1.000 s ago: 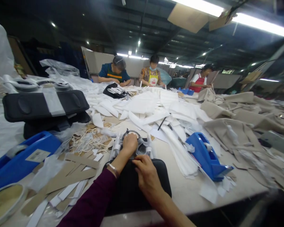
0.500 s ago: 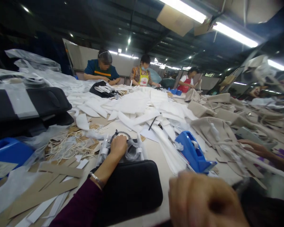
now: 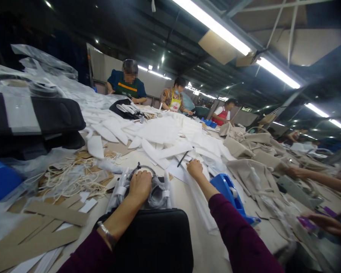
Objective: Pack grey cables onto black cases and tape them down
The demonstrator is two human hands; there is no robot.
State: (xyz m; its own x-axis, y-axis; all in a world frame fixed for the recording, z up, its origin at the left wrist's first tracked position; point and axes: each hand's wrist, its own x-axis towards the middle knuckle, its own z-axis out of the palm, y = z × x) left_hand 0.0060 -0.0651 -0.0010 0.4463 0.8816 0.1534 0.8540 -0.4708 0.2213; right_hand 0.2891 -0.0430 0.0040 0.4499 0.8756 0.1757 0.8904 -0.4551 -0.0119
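Observation:
A black bag (image 3: 156,242) lies in front of me, its handles (image 3: 159,193) wrapped in clear plastic and white bands. My left hand (image 3: 141,185) is closed over the top of the wrapped handles, beside a dark ring-shaped part. Farther out and to the right, my right hand (image 3: 195,167) reaches to the edge of a pile of white sheets (image 3: 159,129). Its fingers are bent down, and what they grip is hidden. Just left of them is a thin black strip (image 3: 182,159). A blue tape dispenser (image 3: 230,193) stands close to my right forearm.
Cords (image 3: 79,170), cardboard strips (image 3: 53,212) and plastic lie at left, below stacked black cases (image 3: 53,113). Beige fabric bags (image 3: 250,170) cover the right side, where a neighbour's hands (image 3: 326,223) work. Several people sit across the table.
My right hand has moved from the near right foreground out to the white sheets. My left hand stays on the handles. The camera view has tilted.

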